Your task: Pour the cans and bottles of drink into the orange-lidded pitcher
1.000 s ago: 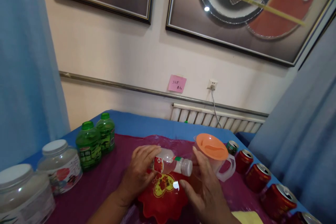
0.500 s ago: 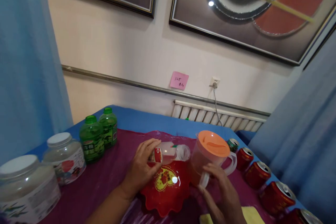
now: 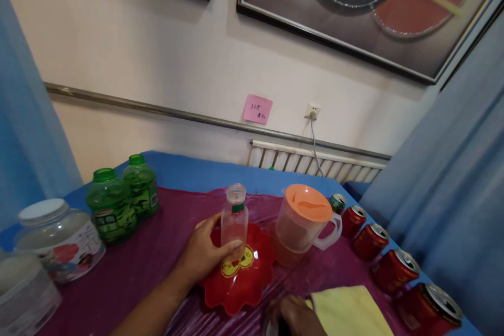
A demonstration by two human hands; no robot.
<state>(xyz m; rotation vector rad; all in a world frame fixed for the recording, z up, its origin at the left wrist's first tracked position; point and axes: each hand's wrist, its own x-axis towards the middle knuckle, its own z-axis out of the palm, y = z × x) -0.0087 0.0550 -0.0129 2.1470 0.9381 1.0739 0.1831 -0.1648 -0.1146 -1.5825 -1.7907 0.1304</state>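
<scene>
My left hand [image 3: 205,254] is closed round a small clear plastic bottle [image 3: 234,219] with no cap, holding it upright over a red scalloped plate [image 3: 240,281]. My right hand [image 3: 293,316] is low at the bottom edge, next to a yellow cloth [image 3: 348,312]. Its fingers are curled over something small and pale that I cannot make out. A clear jug with an orange lid [image 3: 305,220] stands just right of the plate.
Two green bottles [image 3: 122,197] and two white-lidded jars [image 3: 59,239] stand at the left on the purple cover [image 3: 157,257]. A row of red cans [image 3: 394,268] runs along the right edge. Blue curtains hang on both sides, with a radiator behind.
The bottle went from lying sideways with its cap on to standing upright and uncapped over the plate. My right hand left the bottle's neck and dropped to the table's near edge.
</scene>
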